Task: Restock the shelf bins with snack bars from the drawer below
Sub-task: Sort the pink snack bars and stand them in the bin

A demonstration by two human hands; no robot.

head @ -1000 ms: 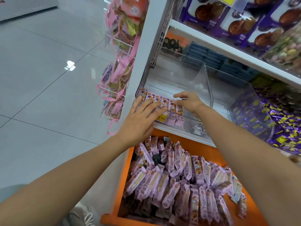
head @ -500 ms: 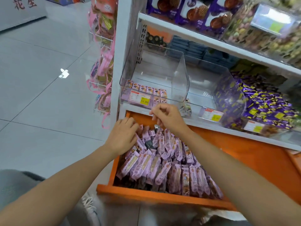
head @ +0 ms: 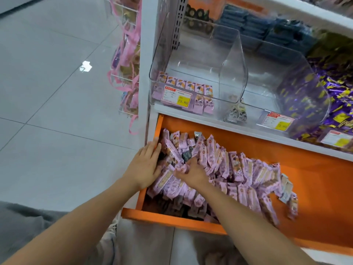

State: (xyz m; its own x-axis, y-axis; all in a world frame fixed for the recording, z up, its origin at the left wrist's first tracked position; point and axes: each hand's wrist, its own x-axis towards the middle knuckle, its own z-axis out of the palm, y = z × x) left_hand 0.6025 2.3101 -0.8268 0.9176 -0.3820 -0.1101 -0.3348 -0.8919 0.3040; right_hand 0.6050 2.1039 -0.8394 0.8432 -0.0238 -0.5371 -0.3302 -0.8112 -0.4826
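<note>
Clutching crinkly pink snack bars (head: 238, 169), right hand (head: 193, 174) in drawer (head: 315, 188)

We take the drawer (head: 172, 219) as our mark. The snack bars (head: 238, 169) lie heaped in it, the shelf bin (head: 160, 54) sits above its left end, our left hand (head: 147, 167) lies at its left wall, and our right hand (head: 193, 173) is in its heap just beside.

snack bars (head: 225, 165) pink | drawer (head: 305, 169) orange | price tag (head: 176, 96) red-yellow
</note>
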